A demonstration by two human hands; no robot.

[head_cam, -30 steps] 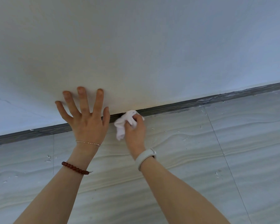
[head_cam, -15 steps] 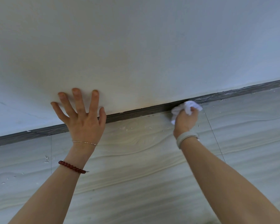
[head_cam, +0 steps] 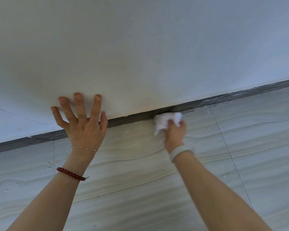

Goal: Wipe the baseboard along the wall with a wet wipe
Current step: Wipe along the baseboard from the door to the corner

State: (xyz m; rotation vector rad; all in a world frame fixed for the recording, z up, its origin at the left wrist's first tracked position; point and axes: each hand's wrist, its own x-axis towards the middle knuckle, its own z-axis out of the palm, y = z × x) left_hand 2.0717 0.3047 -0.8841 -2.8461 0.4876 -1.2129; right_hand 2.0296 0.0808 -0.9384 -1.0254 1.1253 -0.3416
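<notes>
A narrow dark grey baseboard point(head_cam: 133, 116) runs slantwise across the view, low at the left and higher at the right, between the white wall and the floor. My right hand point(head_cam: 174, 132) grips a crumpled white wet wipe point(head_cam: 165, 120) and holds it against the baseboard right of centre. My left hand point(head_cam: 81, 120) lies flat on the wall with its fingers spread, its palm covering a stretch of the baseboard. The part of the strip behind the wipe is hidden.
The white wall point(head_cam: 140, 47) fills the upper half. Pale grey floor tiles point(head_cam: 132, 180) with wavy veins and thin joints lie below, dotted with small white specks. Towards the far right the baseboard point(head_cam: 257, 93) looks scuffed and patchy.
My right hand with the wipe slid right along the baseboard, then came back a little to the left. My left hand stayed flat on the wall.
</notes>
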